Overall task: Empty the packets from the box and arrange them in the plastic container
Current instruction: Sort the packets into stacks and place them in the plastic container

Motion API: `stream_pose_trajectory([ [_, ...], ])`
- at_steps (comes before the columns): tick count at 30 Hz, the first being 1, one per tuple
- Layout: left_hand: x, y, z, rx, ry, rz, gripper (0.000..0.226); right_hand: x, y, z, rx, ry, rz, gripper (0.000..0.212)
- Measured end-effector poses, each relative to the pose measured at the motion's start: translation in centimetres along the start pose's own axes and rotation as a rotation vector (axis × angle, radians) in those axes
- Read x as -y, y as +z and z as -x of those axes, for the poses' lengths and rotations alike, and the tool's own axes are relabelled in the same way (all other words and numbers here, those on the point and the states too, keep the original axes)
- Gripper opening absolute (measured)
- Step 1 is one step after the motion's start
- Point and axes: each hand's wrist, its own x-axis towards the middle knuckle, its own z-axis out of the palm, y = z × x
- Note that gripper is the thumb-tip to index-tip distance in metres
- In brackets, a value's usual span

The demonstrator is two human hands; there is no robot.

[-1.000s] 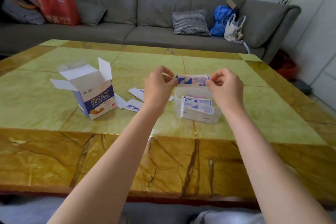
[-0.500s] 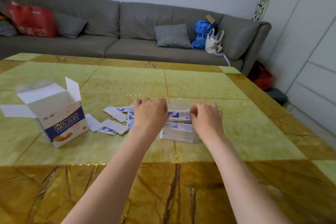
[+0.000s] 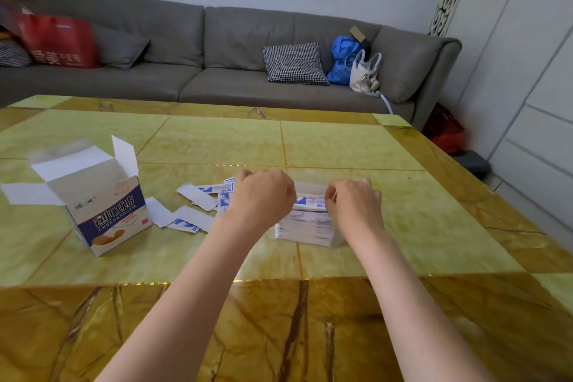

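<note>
A second ago I held one small white and blue paper packet (image 3: 310, 202) up in the air over the clear plastic container (image 3: 305, 228). Now I have brought it down, and it sits on top of the pile of packets inside that container. My left hand (image 3: 263, 195) has its fingers curled at the left end of the packet, and my right hand (image 3: 353, 203) pinches the right end, so both hands still hold it. It has not been let go yet. I think this packet is almost put away, and the next thing is to let go and press it flat so the pile stays neat. The job is not done. Some more loose white and blue packets (image 3: 198, 209) lie on the green and gold stone table (image 3: 403, 214), between the container and the open white and blue cardboard box (image 3: 102, 211) on the left. I cannot see if anything is left inside the box.
</note>
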Motion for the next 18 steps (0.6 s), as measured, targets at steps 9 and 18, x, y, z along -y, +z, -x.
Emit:
stream_pose_trajectory([
  [9,-0.3,0.6,1.4,0.130,-0.006,0.066,0.033,1.0,-1.3,0.5,0.129,-0.253,-0.080,0.033],
  [18,-0.1,-0.2,1.5,0.024,0.019,0.161,0.032,1.0,-1.0,0.7,0.095,-0.246,-0.048,0.052],
])
